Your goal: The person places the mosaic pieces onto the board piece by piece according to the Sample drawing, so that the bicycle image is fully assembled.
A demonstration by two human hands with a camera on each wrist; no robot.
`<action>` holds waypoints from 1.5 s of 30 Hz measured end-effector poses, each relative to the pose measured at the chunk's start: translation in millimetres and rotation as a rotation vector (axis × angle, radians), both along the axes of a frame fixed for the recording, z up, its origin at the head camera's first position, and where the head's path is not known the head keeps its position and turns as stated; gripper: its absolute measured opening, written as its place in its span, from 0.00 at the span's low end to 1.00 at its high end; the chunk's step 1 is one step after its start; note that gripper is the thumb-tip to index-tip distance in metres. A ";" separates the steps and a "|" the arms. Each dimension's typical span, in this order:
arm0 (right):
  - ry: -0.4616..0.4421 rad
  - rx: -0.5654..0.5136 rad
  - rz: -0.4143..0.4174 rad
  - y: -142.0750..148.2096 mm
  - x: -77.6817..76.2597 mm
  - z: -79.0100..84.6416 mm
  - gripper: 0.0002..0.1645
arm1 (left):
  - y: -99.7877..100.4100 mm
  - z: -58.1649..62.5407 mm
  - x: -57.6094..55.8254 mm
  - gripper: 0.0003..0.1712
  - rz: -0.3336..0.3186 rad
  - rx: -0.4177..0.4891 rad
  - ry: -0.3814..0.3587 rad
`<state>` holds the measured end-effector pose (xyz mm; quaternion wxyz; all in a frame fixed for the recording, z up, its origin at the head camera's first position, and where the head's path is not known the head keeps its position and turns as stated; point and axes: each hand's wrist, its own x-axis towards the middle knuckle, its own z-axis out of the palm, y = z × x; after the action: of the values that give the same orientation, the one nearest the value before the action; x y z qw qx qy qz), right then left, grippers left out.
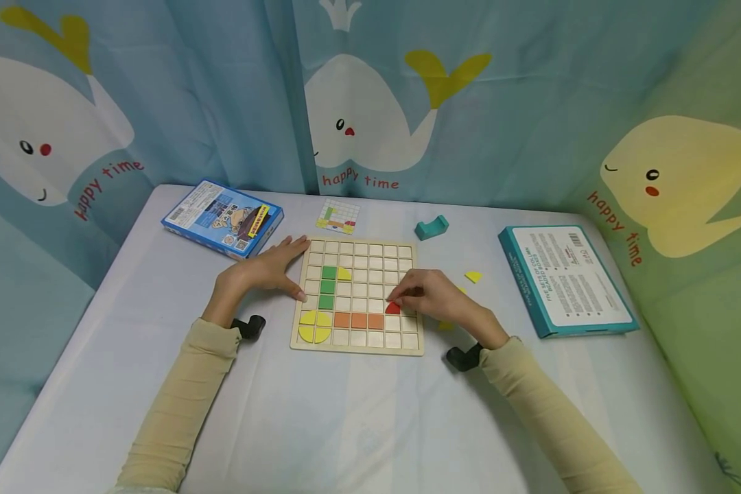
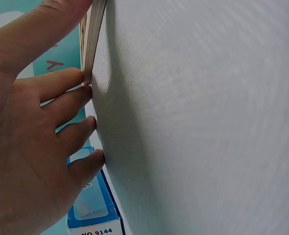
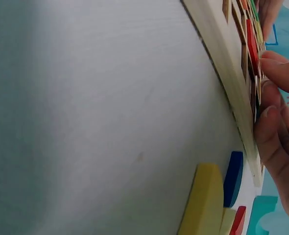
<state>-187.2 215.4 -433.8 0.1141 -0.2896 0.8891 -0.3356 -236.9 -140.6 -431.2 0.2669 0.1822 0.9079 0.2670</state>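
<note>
A wooden grid board [image 1: 358, 352] lies on the table, with green squares [image 1: 327, 287], orange squares [image 1: 359, 320] and yellow quarter-circles [image 1: 307, 334] set in its cells. My left hand [image 1: 265, 269] rests spread along the board's left edge, thumb and fingertips at the rim. On the right side of the grid, my right hand [image 1: 435, 295] pinches a small red piece [image 1: 393, 310] at its cell, thumb and fingertips low over the board. From the right wrist view, the red piece [image 3: 252, 45] sits level with the grid beside the thumb tip.
Behind the board lie a pattern card [image 1: 338, 217] and a teal curved block [image 1: 431, 228]. A blue box [image 1: 222, 218] stands back left, a teal box [image 1: 571, 278] right. Loose pieces beside my right hand include yellow quarter-circles [image 1: 473, 276] and a blue piece [image 3: 233, 178].
</note>
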 end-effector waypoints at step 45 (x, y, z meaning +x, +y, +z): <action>-0.017 0.130 -0.360 71.9 -7.7 -1.9 0.16 | 1.0 1.2 -0.1 0.67 -0.012 0.006 0.000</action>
<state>-194.9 287.3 -435.7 0.0783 -0.1152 0.9454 -0.2948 -236.9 -139.6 -430.0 0.2680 0.1883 0.9059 0.2685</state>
